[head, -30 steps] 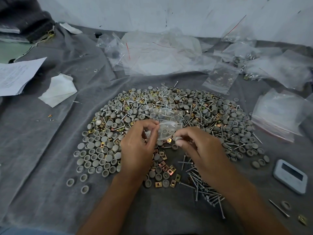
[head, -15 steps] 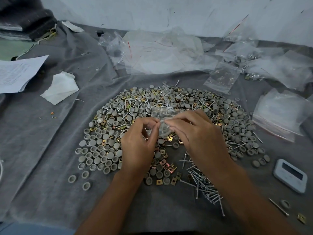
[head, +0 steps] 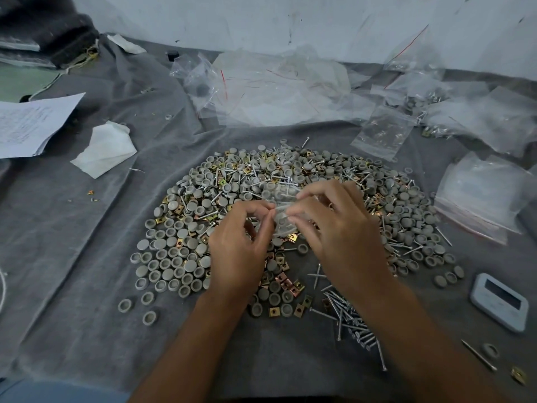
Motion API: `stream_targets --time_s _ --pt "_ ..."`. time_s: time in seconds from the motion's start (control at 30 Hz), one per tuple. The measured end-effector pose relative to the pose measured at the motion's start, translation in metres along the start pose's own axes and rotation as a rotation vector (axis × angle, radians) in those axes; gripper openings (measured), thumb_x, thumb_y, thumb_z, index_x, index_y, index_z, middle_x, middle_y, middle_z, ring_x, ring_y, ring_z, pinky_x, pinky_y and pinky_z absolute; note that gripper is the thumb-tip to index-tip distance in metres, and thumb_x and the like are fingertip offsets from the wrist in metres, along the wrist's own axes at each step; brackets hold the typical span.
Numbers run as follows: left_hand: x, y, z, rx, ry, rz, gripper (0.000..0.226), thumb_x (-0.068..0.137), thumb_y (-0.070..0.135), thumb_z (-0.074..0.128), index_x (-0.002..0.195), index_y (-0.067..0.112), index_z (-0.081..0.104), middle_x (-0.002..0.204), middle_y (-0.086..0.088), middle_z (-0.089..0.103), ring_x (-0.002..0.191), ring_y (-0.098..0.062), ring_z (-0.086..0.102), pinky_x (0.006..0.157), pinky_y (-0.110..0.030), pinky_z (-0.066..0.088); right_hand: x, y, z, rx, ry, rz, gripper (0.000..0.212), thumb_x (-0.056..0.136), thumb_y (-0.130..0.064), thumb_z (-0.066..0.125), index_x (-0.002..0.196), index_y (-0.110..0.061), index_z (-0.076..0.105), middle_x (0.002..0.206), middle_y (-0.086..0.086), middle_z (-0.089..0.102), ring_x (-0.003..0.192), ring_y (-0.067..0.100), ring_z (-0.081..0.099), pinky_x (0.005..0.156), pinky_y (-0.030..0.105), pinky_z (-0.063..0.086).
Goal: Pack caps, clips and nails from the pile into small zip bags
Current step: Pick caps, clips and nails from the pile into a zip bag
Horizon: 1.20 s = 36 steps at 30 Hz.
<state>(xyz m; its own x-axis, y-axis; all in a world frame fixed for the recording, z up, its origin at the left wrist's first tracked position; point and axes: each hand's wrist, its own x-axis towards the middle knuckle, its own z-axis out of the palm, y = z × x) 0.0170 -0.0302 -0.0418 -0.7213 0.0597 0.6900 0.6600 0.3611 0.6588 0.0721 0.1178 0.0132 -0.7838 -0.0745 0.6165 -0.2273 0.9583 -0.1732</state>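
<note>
A wide pile [head: 290, 175] of grey round caps, brass square clips and steel nails covers the middle of the grey cloth [head: 72, 257]. Above its near part my left hand [head: 241, 245] and my right hand [head: 337, 228] meet at a small clear zip bag [head: 283, 216]. Each hand pinches the bag's edge between thumb and fingers. Grey caps show faintly through the plastic. A bundle of nails [head: 351, 321] lies just below my right wrist.
Empty and filled clear zip bags [head: 279, 91] lie heaped along the back and right. A stack of bags [head: 479, 199] sits at the right. A white digital device [head: 498, 301] lies near the right edge. White tissue [head: 104, 149] and papers [head: 29, 123] lie left.
My right hand moved up from the pile to the bag and now pinches it together with my left hand. The bag looks flatter between the fingers.
</note>
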Motion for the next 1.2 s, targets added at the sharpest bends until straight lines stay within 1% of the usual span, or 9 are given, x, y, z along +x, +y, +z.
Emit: stream_targets --time_s 0.1,0.23,0.3,0.37,0.47,0.63,0.73,0.9,1.2 --pt "0.0 0.0 -0.001 -0.007 0.005 0.006 0.014 0.093 0.018 0.068 0.097 0.026 0.056 0.098 0.014 0.066 0.086 0.004 0.065 0.063 -0.017 0.053 0.0 -0.003 0.001 0.005 -0.061 0.083 0.018 0.082 -0.028 0.077 0.097 -0.017 0.074 0.111 0.002 0.061 0.1 0.016 0.051 0.079 0.017 0.043" --pt "0.001 0.0 0.0 -0.021 0.018 -0.007 0.014 0.094 0.02 0.067 0.097 0.027 0.056 0.098 0.012 0.068 0.084 0.0 0.067 0.06 -0.016 0.052 -0.012 0.011 -0.012 0.203 -0.002 0.277 0.011 0.091 -0.031 0.066 0.101 -0.026 0.065 0.104 -0.012 0.056 0.094 0.002 0.05 0.079 0.01 0.037" --pt "0.0 0.0 -0.001 -0.021 0.026 -0.009 0.015 0.094 0.02 0.067 0.096 0.029 0.056 0.098 0.011 0.068 0.084 -0.001 0.067 0.06 -0.016 0.051 -0.02 0.017 -0.011 0.223 -0.17 0.376 0.013 0.091 -0.036 0.064 0.102 -0.033 0.06 0.101 -0.02 0.056 0.088 -0.005 0.049 0.076 0.015 0.042" --pt "0.0 -0.001 -0.001 -0.024 0.037 -0.006 0.019 0.095 0.019 0.067 0.098 0.033 0.054 0.098 0.01 0.068 0.085 -0.003 0.067 0.061 -0.017 0.051 -0.027 0.016 -0.002 0.148 -0.401 0.361 0.019 0.089 -0.043 0.067 0.106 -0.035 0.061 0.107 -0.021 0.058 0.101 -0.003 0.05 0.08 0.022 0.041" --pt "0.001 0.0 -0.001 -0.035 0.058 0.007 0.026 0.095 0.018 0.067 0.1 0.037 0.051 0.096 0.008 0.069 0.084 -0.004 0.068 0.06 -0.017 0.051 -0.03 0.01 0.01 0.026 -0.506 0.286 0.023 0.088 -0.042 0.071 0.109 -0.032 0.065 0.109 -0.017 0.061 0.106 0.008 0.05 0.079 0.024 0.039" --pt "0.001 0.001 -0.001 -0.049 0.062 0.001 0.023 0.096 0.02 0.066 0.1 0.037 0.051 0.096 0.007 0.069 0.087 -0.002 0.067 0.062 -0.014 0.05 -0.031 0.011 0.009 0.127 -0.46 0.307 0.014 0.095 -0.032 0.064 0.109 -0.031 0.063 0.108 -0.015 0.061 0.104 0.007 0.053 0.083 0.027 0.046" --pt "0.001 -0.001 -0.001 -0.05 0.073 0.013 0.026 0.095 0.016 0.068 0.102 0.035 0.052 0.097 0.007 0.069 0.087 -0.001 0.067 0.062 -0.014 0.05 -0.03 -0.001 0.011 0.244 -0.433 0.28 0.021 0.102 -0.027 0.052 0.118 -0.028 0.065 0.11 -0.012 0.057 0.098 0.004 0.056 0.084 0.024 0.048" --pt "0.001 -0.001 0.0 -0.049 0.091 -0.02 0.029 0.094 0.015 0.069 0.1 0.037 0.051 0.098 0.01 0.068 0.086 0.0 0.066 0.063 -0.013 0.049 -0.022 -0.015 0.022 0.188 -0.463 0.217 0.026 0.102 -0.022 0.051 0.124 -0.02 0.067 0.109 0.0 0.056 0.098 0.015 0.057 0.083 0.029 0.05" --pt "0.002 -0.002 -0.001 -0.047 0.084 -0.006 0.031 0.094 0.015 0.069 0.1 0.038 0.05 0.097 0.009 0.068 0.089 -0.003 0.067 0.065 -0.013 0.049 -0.014 -0.022 0.034 -0.002 -0.391 0.315 0.022 0.102 -0.028 0.05 0.099 -0.01 0.063 0.088 -0.002 0.05 0.084 0.02 0.058 0.064 0.026 0.039"
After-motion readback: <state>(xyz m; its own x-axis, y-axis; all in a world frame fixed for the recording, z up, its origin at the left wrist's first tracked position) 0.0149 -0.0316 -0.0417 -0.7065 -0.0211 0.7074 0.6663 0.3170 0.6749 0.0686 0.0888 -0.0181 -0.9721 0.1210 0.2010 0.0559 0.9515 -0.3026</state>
